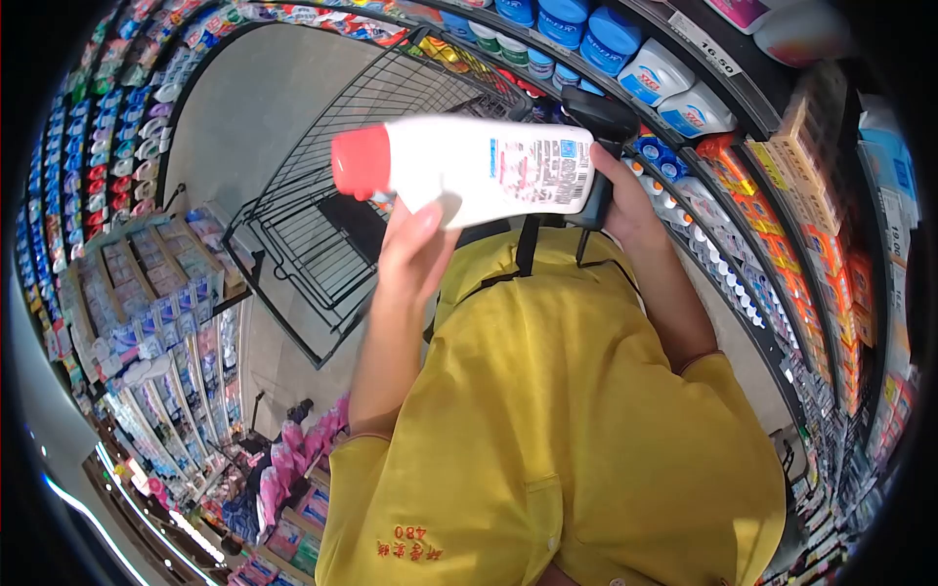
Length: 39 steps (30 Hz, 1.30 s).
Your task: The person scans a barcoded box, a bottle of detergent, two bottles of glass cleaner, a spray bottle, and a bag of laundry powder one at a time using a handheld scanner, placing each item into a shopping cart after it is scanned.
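A white plastic bottle (469, 176) with a red cap lies sideways in front of my yellow shirt, cap to the left. Its printed back label and barcode face up toward me. My left hand (415, 239) is closed around the underside of the bottle near the cap, with the thumb on its side. At the bottle's base, my right hand (625, 190) is wrapped round a black handheld device (601, 115) with a rounded head, which looks like a barcode scanner. The right thumb reaches the bottle's base end. The device's lower part is partly hidden by the bottle.
A black wire shopping cart (313, 249) stands ahead and to the left. Shelves of detergent bottles (611, 41) and orange packs (743, 186) curve along the right. A stand of boxed goods (147, 273) is at the left, and a pink patterned cloth item (293, 459) lower down.
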Available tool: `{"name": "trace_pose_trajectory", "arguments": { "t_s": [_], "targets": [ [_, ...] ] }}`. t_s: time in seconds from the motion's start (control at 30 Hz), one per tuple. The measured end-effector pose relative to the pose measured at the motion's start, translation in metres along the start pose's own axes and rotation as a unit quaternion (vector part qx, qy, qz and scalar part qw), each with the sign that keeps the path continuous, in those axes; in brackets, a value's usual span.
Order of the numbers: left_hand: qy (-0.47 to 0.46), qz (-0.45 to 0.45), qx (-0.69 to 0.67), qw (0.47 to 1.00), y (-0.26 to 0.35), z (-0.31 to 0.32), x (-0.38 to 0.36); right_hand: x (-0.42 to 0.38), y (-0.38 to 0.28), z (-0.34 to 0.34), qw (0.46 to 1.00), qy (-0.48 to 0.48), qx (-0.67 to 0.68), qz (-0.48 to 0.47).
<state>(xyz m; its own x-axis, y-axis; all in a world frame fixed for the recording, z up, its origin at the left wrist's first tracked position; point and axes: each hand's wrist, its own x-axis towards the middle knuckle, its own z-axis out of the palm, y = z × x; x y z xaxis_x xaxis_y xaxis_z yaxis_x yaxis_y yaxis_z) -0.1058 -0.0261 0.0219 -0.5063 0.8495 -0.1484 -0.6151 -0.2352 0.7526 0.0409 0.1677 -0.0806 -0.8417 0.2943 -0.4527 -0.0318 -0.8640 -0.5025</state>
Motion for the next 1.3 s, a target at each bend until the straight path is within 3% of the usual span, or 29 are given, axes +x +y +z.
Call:
{"name": "trace_pose_trajectory", "arguments": {
  "t_s": [0.1,0.17,0.37,0.43,0.5,0.57,0.7,0.77,0.83,0.9,0.97,1.13,1.3],
  "targets": [
    [-0.053,-0.063,-0.004,0.997,0.012,-0.035,-0.028,-0.003,-0.003,-0.007,1.0,0.016,-0.006,0.001],
    [-0.067,-0.094,-0.034,0.993,0.017,-0.056,-0.035,-0.004,-0.004,0.0,0.998,-0.023,-0.043,-0.028],
    [-0.14,-0.201,-0.13,0.961,0.031,-0.106,-0.051,0.016,0.015,0.019,0.995,0.031,-0.093,-0.027],
    [-0.127,-0.194,-0.149,0.961,0.034,-0.115,-0.054,0.026,0.017,0.023,0.987,0.036,-0.156,-0.02],
    [-0.064,-0.243,-0.024,0.968,0.04,-0.129,-0.054,0.04,0.019,0.031,0.983,0.044,-0.18,0.002],
    [-0.067,-0.229,-0.08,0.968,0.035,-0.141,-0.055,0.055,0.02,0.042,0.977,0.053,-0.208,0.024],
    [0.011,-0.192,-0.076,0.978,0.026,-0.144,-0.061,0.097,0.028,0.055,0.944,0.076,-0.321,0.021],
    [0.082,-0.178,-0.106,0.975,0.011,-0.158,-0.059,0.124,0.047,0.066,0.899,0.139,-0.416,-0.005],
    [0.139,-0.161,-0.154,0.965,0.01,-0.16,-0.053,0.144,0.07,0.085,0.899,0.154,-0.409,0.005],
    [0.158,-0.16,-0.116,0.968,0.0,-0.177,-0.046,0.165,0.099,0.088,0.898,0.17,-0.405,0.005],
    [0.162,-0.139,-0.122,0.969,-0.011,-0.202,-0.041,0.183,0.127,0.089,0.899,0.112,-0.422,-0.033],
    [0.238,-0.144,-0.068,0.958,-0.021,-0.246,-0.026,0.202,0.187,0.103,0.934,0.087,-0.324,0.125],
    [0.269,-0.182,-0.104,0.94,-0.039,-0.291,-0.017,0.229,0.232,0.098,0.907,0.109,-0.308,0.265]
  ]
}}
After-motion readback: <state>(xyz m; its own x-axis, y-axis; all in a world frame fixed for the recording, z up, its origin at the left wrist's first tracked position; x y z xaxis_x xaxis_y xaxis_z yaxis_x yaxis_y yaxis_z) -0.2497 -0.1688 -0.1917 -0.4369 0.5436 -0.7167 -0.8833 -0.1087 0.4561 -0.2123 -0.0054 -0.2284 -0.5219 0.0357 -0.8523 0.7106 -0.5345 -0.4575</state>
